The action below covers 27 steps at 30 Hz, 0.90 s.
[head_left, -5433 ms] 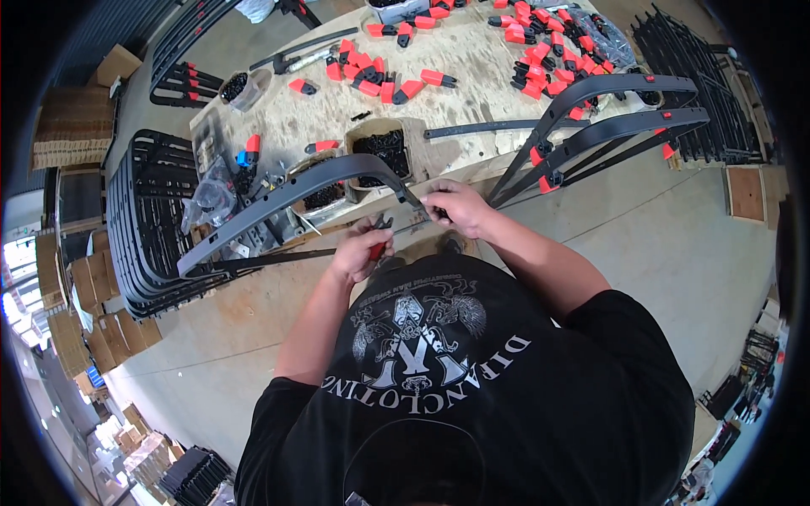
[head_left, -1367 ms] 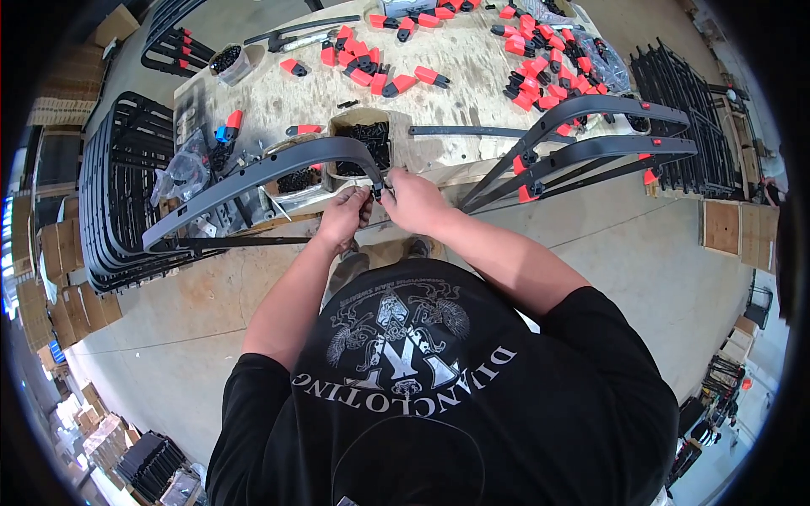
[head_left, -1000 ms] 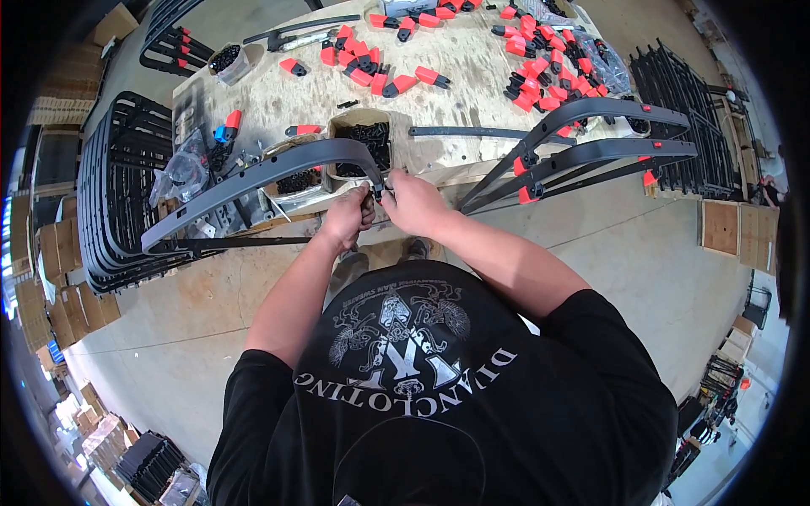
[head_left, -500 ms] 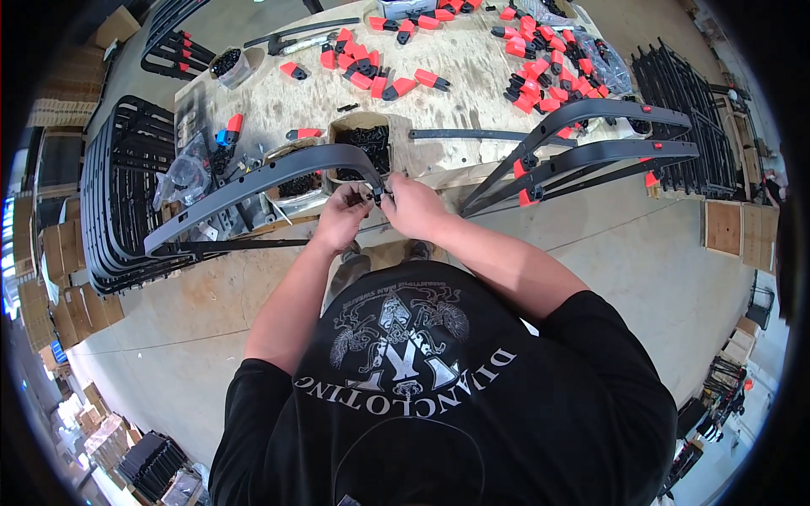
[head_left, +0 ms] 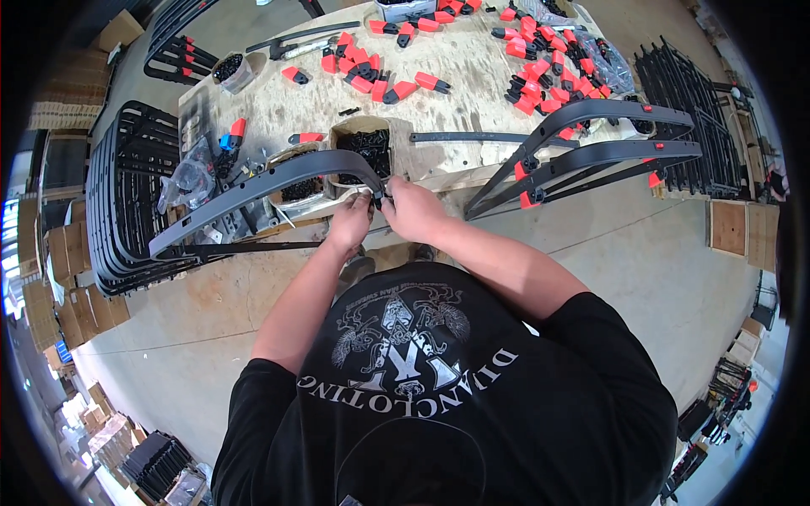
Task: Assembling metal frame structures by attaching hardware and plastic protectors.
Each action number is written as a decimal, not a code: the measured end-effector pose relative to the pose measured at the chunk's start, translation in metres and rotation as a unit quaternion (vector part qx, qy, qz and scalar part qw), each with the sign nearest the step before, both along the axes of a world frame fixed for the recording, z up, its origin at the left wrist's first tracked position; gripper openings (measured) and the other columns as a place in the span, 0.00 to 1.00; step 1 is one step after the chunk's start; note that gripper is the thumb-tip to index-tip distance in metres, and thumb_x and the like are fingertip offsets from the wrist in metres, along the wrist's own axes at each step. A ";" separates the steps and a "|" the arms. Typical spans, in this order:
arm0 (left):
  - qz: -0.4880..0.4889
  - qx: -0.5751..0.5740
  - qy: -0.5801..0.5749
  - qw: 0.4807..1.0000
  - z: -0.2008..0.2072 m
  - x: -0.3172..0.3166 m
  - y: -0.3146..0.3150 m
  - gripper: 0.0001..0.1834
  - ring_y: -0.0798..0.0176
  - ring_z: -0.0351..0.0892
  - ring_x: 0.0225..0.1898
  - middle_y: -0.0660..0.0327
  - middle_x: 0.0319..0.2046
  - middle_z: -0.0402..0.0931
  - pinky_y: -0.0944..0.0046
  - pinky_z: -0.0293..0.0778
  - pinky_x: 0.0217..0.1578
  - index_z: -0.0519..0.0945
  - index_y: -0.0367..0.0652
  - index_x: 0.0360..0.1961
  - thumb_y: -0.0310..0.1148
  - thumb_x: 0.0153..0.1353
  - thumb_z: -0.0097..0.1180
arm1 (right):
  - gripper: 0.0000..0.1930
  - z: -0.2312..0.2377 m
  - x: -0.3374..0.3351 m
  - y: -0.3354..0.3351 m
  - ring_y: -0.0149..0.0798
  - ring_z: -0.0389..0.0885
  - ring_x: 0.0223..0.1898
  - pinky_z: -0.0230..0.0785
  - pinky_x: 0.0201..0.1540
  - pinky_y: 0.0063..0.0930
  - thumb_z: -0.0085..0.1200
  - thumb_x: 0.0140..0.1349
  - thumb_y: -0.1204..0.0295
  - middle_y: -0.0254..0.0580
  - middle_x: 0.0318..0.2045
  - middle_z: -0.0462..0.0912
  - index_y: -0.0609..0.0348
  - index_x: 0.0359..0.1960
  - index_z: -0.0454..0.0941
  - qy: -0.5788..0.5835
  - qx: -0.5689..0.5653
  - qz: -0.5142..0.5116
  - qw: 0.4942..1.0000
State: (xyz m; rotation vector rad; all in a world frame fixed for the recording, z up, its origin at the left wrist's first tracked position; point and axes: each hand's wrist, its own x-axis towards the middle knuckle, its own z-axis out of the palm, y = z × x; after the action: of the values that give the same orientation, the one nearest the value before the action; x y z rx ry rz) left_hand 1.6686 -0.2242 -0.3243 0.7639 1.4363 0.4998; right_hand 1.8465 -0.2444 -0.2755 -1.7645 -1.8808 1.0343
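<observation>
A dark, curved bar frame (head_left: 267, 178) arches over the table's near edge, and its bent end comes down between my two hands. My right hand (head_left: 413, 212) is closed on that end, thumb and fingers pressed against the metal. Close beside it, my left hand (head_left: 350, 223) has its fingertips pinched together at the same end. A small dark part seems to sit between the fingertips, but it is too covered to name. Just beyond my hands stands an open box of small black parts (head_left: 361, 153), with a second box of black parts (head_left: 301, 187) to its left.
Red and black end pieces (head_left: 363, 67) lie scattered across the wooden table (head_left: 472, 101), with a heap of them (head_left: 540, 72) at the far right. Two finished-looking bar frames (head_left: 607, 152) lean on the right edge. Stacked frames (head_left: 126, 194) stand at the left.
My left hand has moved right and closer to my right hand, its fingers now against the bar end. The right hand has hardly moved.
</observation>
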 end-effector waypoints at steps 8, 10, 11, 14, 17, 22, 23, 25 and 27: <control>0.003 -0.047 -0.055 0.997 0.011 -0.006 0.005 0.08 0.70 0.66 0.24 0.67 0.25 0.69 0.68 0.61 0.24 0.74 0.44 0.35 0.33 0.73 0.48 | 0.12 0.002 -0.002 0.000 0.64 0.83 0.39 0.74 0.43 0.55 0.55 0.65 0.67 0.62 0.35 0.83 0.65 0.40 0.72 0.016 0.014 -0.005 1.000; 0.021 -0.082 -0.075 0.994 0.011 0.001 0.003 0.17 0.71 0.58 0.19 0.69 0.20 0.64 0.68 0.55 0.20 0.71 0.45 0.32 0.41 0.78 0.43 | 0.12 0.004 -0.003 -0.002 0.64 0.83 0.38 0.75 0.42 0.55 0.54 0.65 0.68 0.61 0.34 0.83 0.66 0.40 0.71 0.003 -0.008 -0.011 1.000; 0.022 -0.081 -0.072 0.994 0.012 0.003 0.002 0.17 0.71 0.58 0.19 0.69 0.20 0.64 0.68 0.55 0.20 0.71 0.45 0.32 0.41 0.78 0.43 | 0.12 0.001 -0.004 -0.002 0.64 0.83 0.38 0.75 0.42 0.55 0.54 0.65 0.68 0.61 0.34 0.83 0.66 0.40 0.71 0.006 -0.007 -0.010 1.000; 0.009 -0.034 -0.066 0.997 0.014 0.001 0.005 0.16 0.72 0.63 0.21 0.68 0.22 0.68 0.68 0.59 0.21 0.74 0.44 0.33 0.41 0.77 0.48 | 0.11 -0.004 -0.007 -0.003 0.63 0.84 0.35 0.76 0.39 0.56 0.52 0.65 0.69 0.60 0.32 0.84 0.66 0.40 0.71 -0.006 0.054 -0.013 0.998; -0.038 0.008 -0.030 0.999 0.016 -0.004 0.006 0.14 0.73 0.63 0.24 0.68 0.24 0.70 0.70 0.61 0.24 0.76 0.42 0.36 0.40 0.77 0.50 | 0.11 -0.002 -0.007 -0.003 0.64 0.84 0.35 0.75 0.39 0.55 0.53 0.65 0.70 0.61 0.31 0.83 0.67 0.40 0.70 -0.008 0.016 -0.011 1.000; -0.115 0.222 0.108 0.962 -0.006 -0.011 -0.006 0.15 0.58 0.76 0.34 0.52 0.30 0.78 0.57 0.74 0.41 0.78 0.32 0.41 0.37 0.75 0.51 | 0.11 -0.008 -0.009 -0.005 0.64 0.83 0.34 0.75 0.38 0.56 0.53 0.65 0.69 0.60 0.31 0.83 0.65 0.40 0.70 0.001 0.042 -0.018 0.999; -0.120 0.223 0.109 0.961 -0.001 -0.011 -0.004 0.15 0.58 0.76 0.34 0.52 0.30 0.78 0.57 0.74 0.41 0.78 0.32 0.41 0.37 0.75 0.51 | 0.11 -0.013 -0.007 -0.005 0.64 0.83 0.34 0.75 0.38 0.56 0.53 0.65 0.69 0.60 0.31 0.83 0.65 0.40 0.70 0.003 0.042 -0.023 0.999; -0.176 0.277 0.186 0.926 0.007 -0.011 0.001 0.15 0.51 0.80 0.36 0.47 0.33 0.81 0.55 0.75 0.42 0.79 0.32 0.42 0.37 0.74 0.52 | 0.13 -0.023 -0.001 -0.005 0.60 0.83 0.32 0.74 0.37 0.51 0.56 0.66 0.65 0.57 0.30 0.83 0.64 0.38 0.73 0.048 0.054 -0.036 0.997; -0.134 0.393 0.232 0.880 0.017 -0.017 0.027 0.15 0.38 0.82 0.42 0.41 0.39 0.83 0.49 0.77 0.45 0.81 0.33 0.44 0.36 0.73 0.51 | 0.13 -0.029 0.017 -0.005 0.58 0.84 0.34 0.75 0.39 0.48 0.57 0.65 0.64 0.56 0.31 0.84 0.64 0.38 0.75 0.122 0.014 -0.049 0.991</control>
State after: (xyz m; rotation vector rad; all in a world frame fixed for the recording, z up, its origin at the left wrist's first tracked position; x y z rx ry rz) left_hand 1.6515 -0.1975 -0.3077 1.8108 1.5155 0.7230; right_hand 1.8638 -0.2492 -0.3041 -1.6154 -1.6375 1.1245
